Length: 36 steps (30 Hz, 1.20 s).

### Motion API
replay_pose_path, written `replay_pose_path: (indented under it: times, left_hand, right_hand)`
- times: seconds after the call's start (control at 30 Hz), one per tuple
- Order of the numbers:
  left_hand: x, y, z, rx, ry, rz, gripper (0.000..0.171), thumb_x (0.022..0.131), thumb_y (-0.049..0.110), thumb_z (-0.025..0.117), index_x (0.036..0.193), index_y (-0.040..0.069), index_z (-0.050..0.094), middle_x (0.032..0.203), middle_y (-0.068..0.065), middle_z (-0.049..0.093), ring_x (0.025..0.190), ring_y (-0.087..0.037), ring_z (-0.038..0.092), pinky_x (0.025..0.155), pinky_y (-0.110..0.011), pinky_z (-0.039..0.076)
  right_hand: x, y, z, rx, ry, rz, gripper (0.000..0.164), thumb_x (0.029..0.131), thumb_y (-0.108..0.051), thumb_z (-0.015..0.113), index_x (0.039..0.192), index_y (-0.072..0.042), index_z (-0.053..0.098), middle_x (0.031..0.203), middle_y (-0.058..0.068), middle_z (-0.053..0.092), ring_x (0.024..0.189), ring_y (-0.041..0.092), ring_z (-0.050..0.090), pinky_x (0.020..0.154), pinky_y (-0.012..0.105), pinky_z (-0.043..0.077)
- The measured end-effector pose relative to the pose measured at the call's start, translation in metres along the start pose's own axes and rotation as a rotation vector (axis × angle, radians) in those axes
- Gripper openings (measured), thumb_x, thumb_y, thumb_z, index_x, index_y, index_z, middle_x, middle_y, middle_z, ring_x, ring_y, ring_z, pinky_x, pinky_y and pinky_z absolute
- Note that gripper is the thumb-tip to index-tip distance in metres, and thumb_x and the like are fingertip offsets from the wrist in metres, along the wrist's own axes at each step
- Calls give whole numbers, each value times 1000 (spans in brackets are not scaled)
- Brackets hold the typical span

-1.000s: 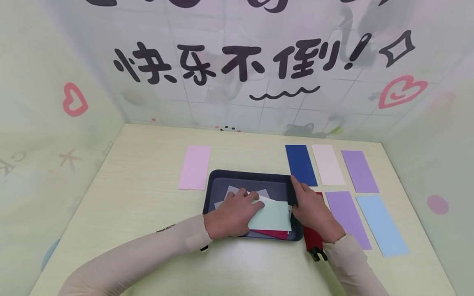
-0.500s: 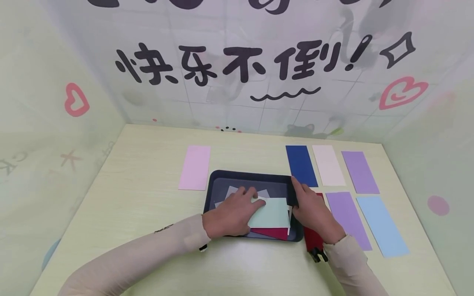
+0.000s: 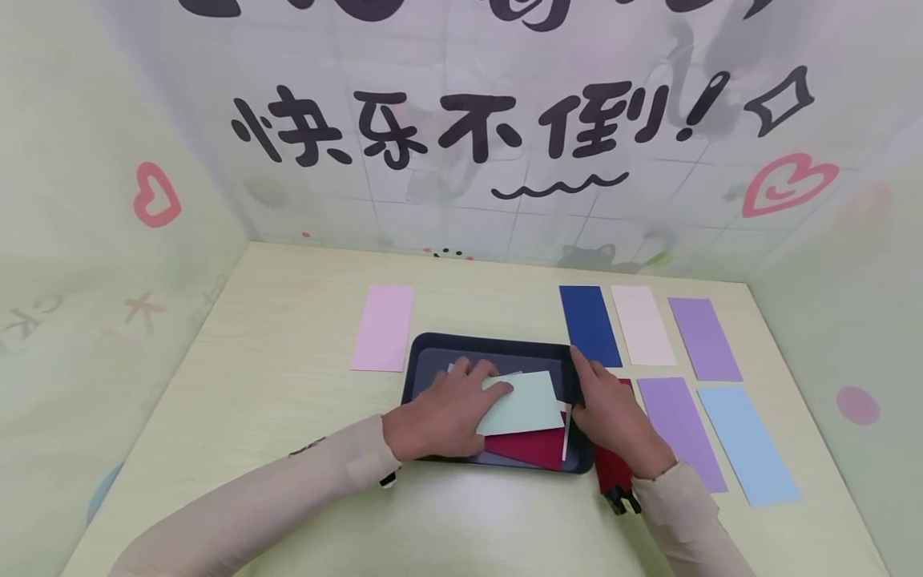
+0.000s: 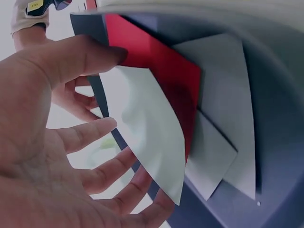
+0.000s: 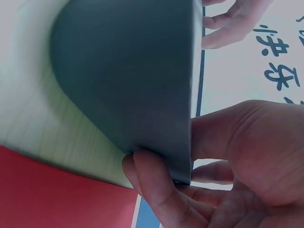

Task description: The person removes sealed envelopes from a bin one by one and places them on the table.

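Note:
My left hand (image 3: 450,409) is over the dark tray (image 3: 497,344), gripping a pale mint-green card (image 3: 521,405) between thumb and fingertips. In the left wrist view the same mint card (image 4: 142,114) bows slightly. A red card (image 3: 530,450) lies under it in the tray. Grey-looking cards (image 4: 223,71) lie beside the red one on the tray floor. My right hand (image 3: 613,409) holds the tray's right wall; in the right wrist view its thumb and fingers pinch the tray (image 5: 128,71) from both sides.
Paper cards lie flat on the pale wooden table (image 3: 288,320): a pink one (image 3: 382,328) left of the tray; to the right a blue card (image 3: 590,324), a pale pink one (image 3: 643,324), purple ones (image 3: 704,338) and a light blue one (image 3: 748,445). A red card (image 5: 61,190) lies partly under my right arm.
My left hand has drawn slightly left, and the mint card has shifted and turned with it, baring more of the red card below. My right hand keeps its hold on the tray.

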<state>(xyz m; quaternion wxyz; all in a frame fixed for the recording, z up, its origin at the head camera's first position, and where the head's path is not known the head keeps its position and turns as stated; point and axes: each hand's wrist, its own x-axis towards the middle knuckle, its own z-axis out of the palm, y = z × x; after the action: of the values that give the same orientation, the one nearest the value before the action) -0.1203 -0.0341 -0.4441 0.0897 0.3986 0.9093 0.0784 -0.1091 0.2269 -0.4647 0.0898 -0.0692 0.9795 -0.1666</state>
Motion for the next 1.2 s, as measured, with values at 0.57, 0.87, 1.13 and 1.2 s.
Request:
replay_pose_path:
  times: [0.57, 0.87, 1.13, 1.2]
  left_hand:
    - [-13, -43, -29, -76, 119, -186, 78, 79, 36, 73, 150, 20, 42, 140, -5, 41, 117, -31, 43, 78, -42, 45]
    - [-31, -82, -39, -142, 165, -296, 76, 80, 35, 71, 148, 14, 43, 139, -12, 41, 113, -35, 42, 81, -44, 47]
    - [-51, -127, -34, -187, 191, -415, 77, 83, 38, 71, 148, 8, 42, 139, -22, 40, 112, -44, 43, 86, -51, 45]
    - [-57, -139, -33, -188, 190, -459, 80, 84, 40, 70, 149, 6, 39, 139, -26, 38, 112, -46, 43, 86, -53, 44]
  right_hand:
    - [-1, -1, -1, -4, -1, 3, 88, 82, -4, 74, 154, 1, 24, 131, 27, 50, 95, 32, 61, 70, 39, 56]
    - [-1, -1, -1, -8, -5, 5, 88, 82, -4, 74, 154, 1, 24, 133, 27, 49, 98, 33, 62, 72, 40, 56]
    - [-2, -1, -1, -10, 10, -9, 87, 82, -4, 73, 154, 1, 25, 132, 27, 50, 98, 34, 62, 71, 40, 56]
    - [-1, -1, -1, -10, 11, -6, 87, 83, -4, 73, 154, 0, 24, 133, 27, 50, 100, 35, 62, 73, 41, 56]
